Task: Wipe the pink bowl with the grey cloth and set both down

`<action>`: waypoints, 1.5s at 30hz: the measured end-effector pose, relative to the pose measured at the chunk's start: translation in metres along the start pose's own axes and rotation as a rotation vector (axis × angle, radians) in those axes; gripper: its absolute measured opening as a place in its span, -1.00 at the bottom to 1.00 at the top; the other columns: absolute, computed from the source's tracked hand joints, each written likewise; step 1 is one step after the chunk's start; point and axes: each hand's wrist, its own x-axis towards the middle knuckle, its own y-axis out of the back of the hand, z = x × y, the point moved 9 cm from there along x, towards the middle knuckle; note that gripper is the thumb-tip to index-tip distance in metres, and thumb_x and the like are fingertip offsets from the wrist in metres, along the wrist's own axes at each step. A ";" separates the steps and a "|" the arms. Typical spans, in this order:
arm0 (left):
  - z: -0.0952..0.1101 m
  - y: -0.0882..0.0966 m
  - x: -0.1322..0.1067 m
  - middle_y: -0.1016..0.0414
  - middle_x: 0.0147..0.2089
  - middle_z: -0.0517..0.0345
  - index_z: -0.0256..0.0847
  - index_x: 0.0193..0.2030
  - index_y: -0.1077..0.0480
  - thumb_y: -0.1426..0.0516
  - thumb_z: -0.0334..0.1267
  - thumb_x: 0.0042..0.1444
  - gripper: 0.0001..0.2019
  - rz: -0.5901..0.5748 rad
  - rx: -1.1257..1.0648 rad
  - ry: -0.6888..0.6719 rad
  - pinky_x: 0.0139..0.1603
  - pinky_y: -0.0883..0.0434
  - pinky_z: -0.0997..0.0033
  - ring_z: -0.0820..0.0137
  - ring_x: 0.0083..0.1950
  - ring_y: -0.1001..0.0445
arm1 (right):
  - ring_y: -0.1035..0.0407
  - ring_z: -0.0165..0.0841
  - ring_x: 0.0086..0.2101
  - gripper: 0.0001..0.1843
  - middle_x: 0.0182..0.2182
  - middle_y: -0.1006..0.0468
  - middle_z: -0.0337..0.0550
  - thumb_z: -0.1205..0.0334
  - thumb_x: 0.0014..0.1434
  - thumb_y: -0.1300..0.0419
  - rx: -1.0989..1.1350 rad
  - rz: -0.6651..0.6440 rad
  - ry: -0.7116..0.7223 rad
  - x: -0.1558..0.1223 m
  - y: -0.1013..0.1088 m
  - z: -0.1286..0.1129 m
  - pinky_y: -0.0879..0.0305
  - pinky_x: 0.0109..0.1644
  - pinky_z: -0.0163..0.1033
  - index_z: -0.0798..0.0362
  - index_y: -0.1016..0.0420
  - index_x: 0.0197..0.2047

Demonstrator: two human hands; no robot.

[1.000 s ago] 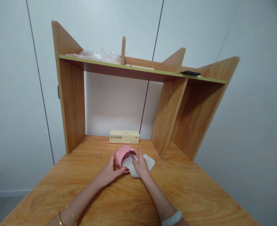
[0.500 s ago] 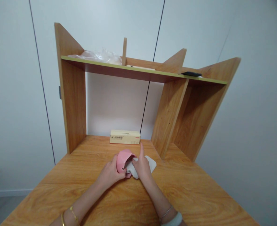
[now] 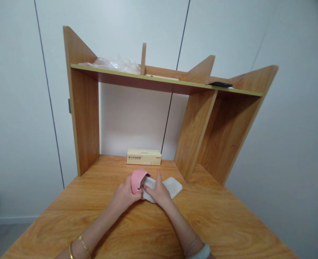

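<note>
My left hand (image 3: pixel 124 196) grips a small pink bowl (image 3: pixel 136 180) tipped on its side above the wooden desk (image 3: pixel 148 230), its mouth turned right. My right hand (image 3: pixel 157 193) pinches a white cloth (image 3: pixel 172 186) and presses part of it into the bowl's mouth. The rest of the cloth trails to the right onto the desk. Both hands meet at the bowl, fingers closed.
A cream cardboard box (image 3: pixel 144 157) lies at the back of the desk under the shelf (image 3: pixel 164 83). Crumpled clear plastic (image 3: pixel 112 64) sits on the shelf's left end and a flat black object (image 3: pixel 220 84) on its right. Wooden side panels flank the desk.
The bowl has turned more onto its side, mouth to the right. My right hand shifted left and lower with the cloth, its raised finger came down, and the cloth's loose end spread further right.
</note>
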 end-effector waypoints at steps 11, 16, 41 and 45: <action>0.017 0.002 -0.004 -0.49 -0.20 -0.01 -0.23 0.11 -0.14 -0.19 -0.09 -0.24 -0.29 -0.065 0.009 -0.018 -0.29 -0.32 0.37 0.14 -0.19 -0.46 | -0.41 -0.24 -0.31 -0.16 -0.34 -0.52 -0.04 0.24 0.01 -0.08 -0.073 0.171 0.012 -0.001 0.019 -0.005 -0.17 -0.33 -0.29 0.18 0.31 0.26; 0.021 0.005 -0.005 -0.49 -0.17 0.03 -0.17 0.09 -0.19 -0.17 -0.17 -0.20 -0.38 -0.064 -0.091 -0.075 -0.27 -0.33 0.41 0.20 -0.20 -0.47 | -0.37 -0.26 -0.32 -0.16 -0.41 -0.51 -0.12 0.31 0.03 -0.08 -0.283 0.350 0.250 -0.014 0.043 -0.034 -0.13 -0.24 -0.27 0.11 0.34 0.27; 0.002 -0.001 0.000 -0.46 -0.16 0.02 -0.28 0.16 -0.06 -0.08 -0.20 -0.08 -0.39 0.025 -0.233 -0.066 -0.17 -0.34 0.36 0.27 -0.18 -0.44 | -0.41 -0.26 -0.25 -0.22 -0.26 -0.51 0.00 0.24 0.02 -0.08 0.061 0.115 0.054 -0.001 0.008 -0.004 -0.20 -0.28 -0.31 0.21 0.20 0.24; 0.008 0.004 -0.002 -0.48 -0.17 0.02 -0.25 0.13 -0.13 -0.07 -0.21 -0.10 -0.42 -0.004 -0.095 -0.063 -0.22 -0.33 0.38 0.23 -0.18 -0.45 | -0.42 -0.23 -0.35 -0.20 -0.42 -0.52 -0.07 0.23 0.05 -0.07 -0.205 0.208 0.088 -0.009 0.028 -0.018 -0.15 -0.35 -0.29 0.15 0.29 0.26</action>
